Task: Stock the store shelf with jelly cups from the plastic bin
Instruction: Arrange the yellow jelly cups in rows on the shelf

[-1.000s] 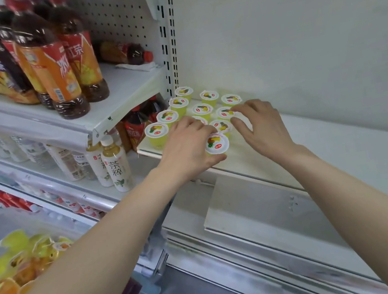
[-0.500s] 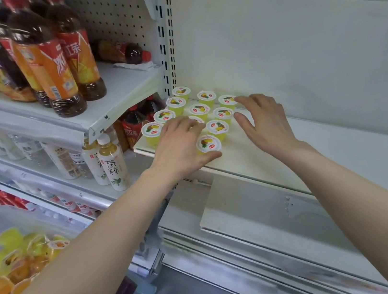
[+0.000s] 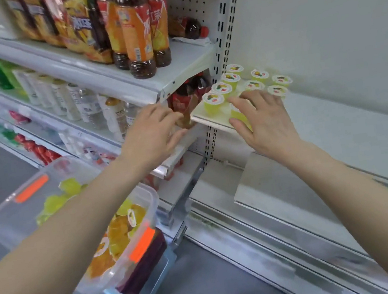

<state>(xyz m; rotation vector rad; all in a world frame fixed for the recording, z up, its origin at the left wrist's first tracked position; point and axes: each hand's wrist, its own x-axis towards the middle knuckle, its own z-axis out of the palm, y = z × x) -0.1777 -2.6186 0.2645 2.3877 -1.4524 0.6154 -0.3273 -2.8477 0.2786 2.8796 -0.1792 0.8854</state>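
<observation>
Down below and to the left of the left hand (image 3: 150,133), a clear plastic bin (image 3: 5,220) sits with yellow and orange jelly cups (image 3: 115,234) heaped inside. That hand hangs in front of the edge of the drinks rack, its fingers (image 3: 172,117) loosely spread and holding nothing. Above those fingers stand brown tea bottles (image 3: 136,29) with orange labels. Just right of the fingers, on the pale shelf (image 3: 324,132), a cluster of upright yellow cups (image 3: 213,101) with printed lids stands in rows at the shelf's left end. The right hand (image 3: 265,123) is over the front of that cluster, fingers spread wide and fairly straight. A front cup (image 3: 238,115) shows between thumb and forefinger, partly hidden, and I cannot tell whether it is touched.
</observation>
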